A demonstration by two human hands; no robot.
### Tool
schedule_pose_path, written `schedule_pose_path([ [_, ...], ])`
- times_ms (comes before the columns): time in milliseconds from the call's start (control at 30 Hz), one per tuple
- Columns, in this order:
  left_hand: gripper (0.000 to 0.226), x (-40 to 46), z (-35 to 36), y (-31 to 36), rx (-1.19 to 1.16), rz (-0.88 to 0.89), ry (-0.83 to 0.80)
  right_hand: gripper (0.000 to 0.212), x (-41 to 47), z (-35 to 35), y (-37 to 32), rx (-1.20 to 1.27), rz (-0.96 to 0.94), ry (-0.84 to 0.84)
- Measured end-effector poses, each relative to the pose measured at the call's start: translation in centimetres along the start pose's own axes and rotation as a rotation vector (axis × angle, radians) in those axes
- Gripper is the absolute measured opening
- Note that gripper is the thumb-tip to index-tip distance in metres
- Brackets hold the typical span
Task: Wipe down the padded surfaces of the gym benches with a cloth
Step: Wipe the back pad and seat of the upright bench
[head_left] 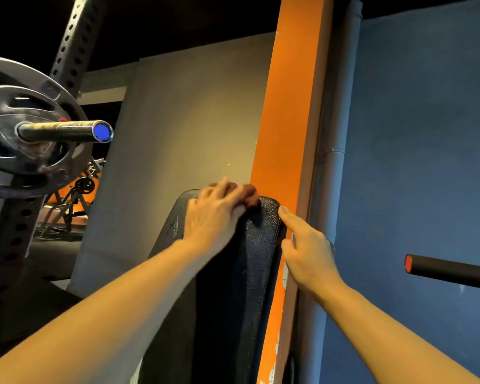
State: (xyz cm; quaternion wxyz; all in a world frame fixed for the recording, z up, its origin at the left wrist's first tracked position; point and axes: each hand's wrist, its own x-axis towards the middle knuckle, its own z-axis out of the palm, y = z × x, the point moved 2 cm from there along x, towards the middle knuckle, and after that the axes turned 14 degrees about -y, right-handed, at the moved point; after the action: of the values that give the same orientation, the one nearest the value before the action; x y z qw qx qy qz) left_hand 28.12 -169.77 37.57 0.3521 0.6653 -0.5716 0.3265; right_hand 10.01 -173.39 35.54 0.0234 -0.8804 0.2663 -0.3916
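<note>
Surroundings: a barbell [64,131] with a blue end cap projects from the left, loaded with dark plates [17,128] and carried on a perforated black rack [67,51]. An orange post [291,106] rises just right of the pad, with a grey pipe [341,106] beside it and a blue wall [427,134] further right. A black bar [452,270] with a red end juts in from the right edge. A grey panel [183,128] stands behind the pad. More equipment shows far left, too dim to identify.

Task item: the black pad [244,259] stands inclined, near centre, its top edge at the far end. Its surface is grained, with creasing near the top left.

Hands: the left hand [214,214] lies over the top of the pad, fingers curled on a reddish-brown cloth [251,195] bunched at the top edge; the cloth is blurred and mostly hidden by the fingers. The right hand [305,250] rests at the pad's right edge, forefinger extended along the seam, holding nothing.
</note>
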Motion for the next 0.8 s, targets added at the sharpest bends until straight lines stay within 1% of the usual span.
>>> schedule_pose_path([
  [33, 0.043, 0.9, -0.3, -0.4, -0.06, -0.154, -0.045, 0.061, 0.0, 0.0, 0.0, 0.001, 0.0, -0.003],
  [67, 0.044, 1.3, -0.4, -0.1, -0.094, -0.245, -0.073, 0.061, 0.0, 0.1, 0.0, 0.006, 0.0, -0.002],
  [100, 0.046, 1.1, -0.3, 0.9, -0.098, -0.259, -0.074, 0.062, 0.0, 0.1, -0.1, 0.013, 0.003, 0.001],
  [133, 0.049, 0.5, 0.0, 2.2, -0.091, -0.205, -0.053, 0.063, 0.1, 0.3, 0.0, 0.021, 0.006, 0.01],
  [200, 0.055, -1.7, 0.9, 4.8, -0.121, 0.017, 0.001, 0.066, 0.1, 0.6, 0.1, 0.033, 0.005, 0.026],
  [267, 0.06, -3.5, 1.3, 5.5, -0.149, 0.196, -0.028, 0.066, 0.1, 0.7, 0.1, 0.027, -0.015, 0.035],
  [300, 0.058, -3.6, 1.1, 4.9, -0.133, 0.246, -0.038, 0.066, 0.1, 0.6, 0.0, 0.016, -0.018, 0.034],
  [333, 0.055, -3.1, 0.9, 3.9, -0.099, 0.264, -0.028, 0.066, 0.0, 0.5, 0.0, 0.005, -0.015, 0.028],
  [367, 0.053, -2.3, 0.7, 2.8, -0.068, 0.234, 0.001, 0.065, -0.1, 0.4, 0.0, -0.002, -0.01, 0.018],
  [400, 0.05, -1.2, 0.4, 1.6, -0.044, 0.145, 0.014, 0.065, -0.1, 0.3, 0.0, -0.006, -0.006, 0.009],
  [467, 0.043, 0.6, 0.1, 0.4, -0.089, -0.084, -0.031, 0.064, -0.1, 0.2, -0.1, -0.006, -0.003, 0.001],
  [500, 0.043, 0.8, 0.3, 0.9, -0.126, -0.127, -0.048, 0.063, -0.1, 0.2, -0.2, -0.007, 0.002, 0.002],
  [533, 0.043, 0.4, 0.6, 2.0, -0.144, -0.094, -0.031, 0.061, -0.1, 0.2, -0.3, -0.013, 0.011, 0.008],
  [600, 0.047, -1.8, 2.0, 4.6, -0.143, 0.099, 0.064, 0.047, -0.4, 0.4, -0.4, -0.048, 0.025, 0.027],
  [633, 0.05, -3.1, 2.3, 5.4, -0.142, 0.178, 0.074, 0.04, -0.5, 0.5, -0.5, -0.07, 0.026, 0.032],
  [667, 0.053, -3.7, 2.6, 5.4, -0.136, 0.219, 0.051, 0.038, -0.6, 0.5, -0.5, -0.084, 0.02, 0.032],
  [700, 0.054, -3.7, 2.6, 4.8, -0.105, 0.239, 0.015, 0.042, -0.6, 0.5, -0.6, -0.099, 0.007, 0.024],
  [733, 0.054, -3.3, 2.6, 3.9, -0.068, 0.245, 0.012, 0.048, -0.6, 0.4, -0.7, -0.125, -0.003, 0.015],
  [767, 0.053, -2.8, 2.2, 2.8, -0.045, 0.208, 0.029, 0.055, -0.5, 0.1, -0.8, -0.152, -0.005, 0.018],
  [800, 0.051, -2.1, 2.0, 1.5, -0.042, 0.13, 0.019, 0.058, -0.5, 0.0, -1.0, -0.172, -0.007, 0.032],
])
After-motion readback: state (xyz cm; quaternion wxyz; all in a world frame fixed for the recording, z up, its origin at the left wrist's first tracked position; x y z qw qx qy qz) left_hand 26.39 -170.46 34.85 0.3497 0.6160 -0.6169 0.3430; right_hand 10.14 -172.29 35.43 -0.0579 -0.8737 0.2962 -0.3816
